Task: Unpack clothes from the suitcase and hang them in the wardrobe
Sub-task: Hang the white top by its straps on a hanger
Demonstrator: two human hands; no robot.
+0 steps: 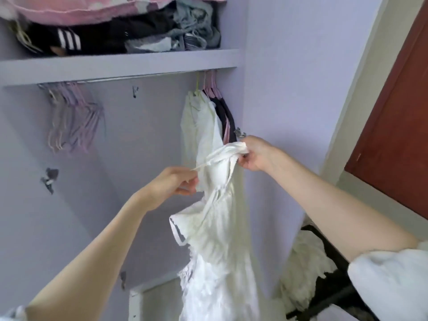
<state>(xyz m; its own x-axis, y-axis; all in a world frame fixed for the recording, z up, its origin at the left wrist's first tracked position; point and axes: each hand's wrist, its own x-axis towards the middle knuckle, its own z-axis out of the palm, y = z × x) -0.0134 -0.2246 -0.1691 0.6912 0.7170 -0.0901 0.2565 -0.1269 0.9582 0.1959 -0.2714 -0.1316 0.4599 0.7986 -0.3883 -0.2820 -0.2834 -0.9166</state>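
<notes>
From the head view, a person is standing at an open wardrobe (266, 66) and is holding up one white dress (215, 239) in both hands. The right hand (253, 154), at about two o'clock from the centre, is bunching the top edge of the dress, its fingers (243, 161) curling round the gathered cloth. The left hand (172, 185), near the centre, is pinching a thin strap (203, 166) between thumb and fingers (188, 189). The two hands are probably pulling the top apart this way to find the straps and open the neckline, so that a hanger can go in; no hanger is in the dress yet.

The dress is hanging down from the hands toward six o'clock, in front of the wardrobe's inner corner.

On the rail (129, 78) one bunch of empty lilac hangers (74, 117) is hanging at ten o'clock; they are too blurred to count. At one o'clock a pale garment (196, 121) and at least one dark garment (225, 112) are already hanging, so the task seems partly done.

On the shelf (120, 66) at twelve o'clock a heap of folded clothes (139, 33) is lying, one piece with three white stripes. At five o'clock white cloth is lying over a dark frame (328, 262), which may be the suitcase, though I cannot tell.
</notes>
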